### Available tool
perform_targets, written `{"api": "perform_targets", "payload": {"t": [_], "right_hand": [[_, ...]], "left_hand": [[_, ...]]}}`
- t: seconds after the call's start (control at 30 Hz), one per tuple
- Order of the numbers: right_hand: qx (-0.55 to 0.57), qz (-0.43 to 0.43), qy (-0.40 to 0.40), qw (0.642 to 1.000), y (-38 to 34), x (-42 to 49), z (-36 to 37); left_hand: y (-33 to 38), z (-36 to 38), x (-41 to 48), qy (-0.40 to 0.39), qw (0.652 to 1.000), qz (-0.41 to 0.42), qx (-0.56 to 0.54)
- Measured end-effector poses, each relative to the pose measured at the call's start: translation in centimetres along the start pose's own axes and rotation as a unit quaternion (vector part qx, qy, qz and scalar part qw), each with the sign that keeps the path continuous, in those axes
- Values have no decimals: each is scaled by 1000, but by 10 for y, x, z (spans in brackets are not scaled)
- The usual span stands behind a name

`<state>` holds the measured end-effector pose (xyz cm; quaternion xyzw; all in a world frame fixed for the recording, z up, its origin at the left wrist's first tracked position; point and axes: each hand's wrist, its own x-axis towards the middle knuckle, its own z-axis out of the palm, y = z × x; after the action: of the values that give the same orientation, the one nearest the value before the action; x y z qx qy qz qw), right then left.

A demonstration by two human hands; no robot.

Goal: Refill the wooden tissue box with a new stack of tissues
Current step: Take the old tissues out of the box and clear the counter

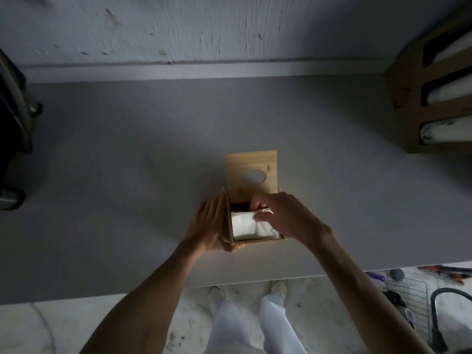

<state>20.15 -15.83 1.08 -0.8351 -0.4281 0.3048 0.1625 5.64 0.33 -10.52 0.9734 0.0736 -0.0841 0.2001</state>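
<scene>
- The right hand [283, 215] hides the tissues' [245, 226] far corner, at one o'clock in the box [258, 241].
- Wooden rack [413, 98] at two o'clock: cut by the edge.
- Dark thing [12, 111] at nine o'clock: blurred, unidentifiable.

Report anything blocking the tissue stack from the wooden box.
Nothing visible does. The lid is tipped open behind the wooden box, and the tissue stack already lies inside. The right hand pinches the stack's far edge; the left hand rests on the box's left wall.

Tissues [251, 226] in box [231, 221] on table [153, 149]
</scene>
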Motion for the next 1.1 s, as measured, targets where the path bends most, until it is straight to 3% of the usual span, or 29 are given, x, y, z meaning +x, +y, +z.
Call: {"api": "perform_targets", "payload": {"t": [0.13, 0.37, 0.57, 0.8, 0.97, 1.1], "right_hand": [[-7, -3, -1, 1000, -4, 5, 5], [-154, 2, 22, 988, -21, 3, 21], [-239, -16, -7, 971, -19, 1, 34], [-203, 5, 25, 979, -25, 2, 41], [-199, -18, -9, 980, -31, 4, 50], [-111, 79, 20, 990, -31, 5, 56]], "left_hand": [[-3, 4, 1, -20, 1000, -4, 2], [-4, 7, 1, -14, 1000, -8, -19], [-4, 7, 1, 0, 1000, 4, -14], [-3, 6, 1, -7, 1000, 1, 0], [-3, 7, 1, -7, 1000, -6, -15], [-5, 11, 1, 5, 1000, 4, -18]]}}
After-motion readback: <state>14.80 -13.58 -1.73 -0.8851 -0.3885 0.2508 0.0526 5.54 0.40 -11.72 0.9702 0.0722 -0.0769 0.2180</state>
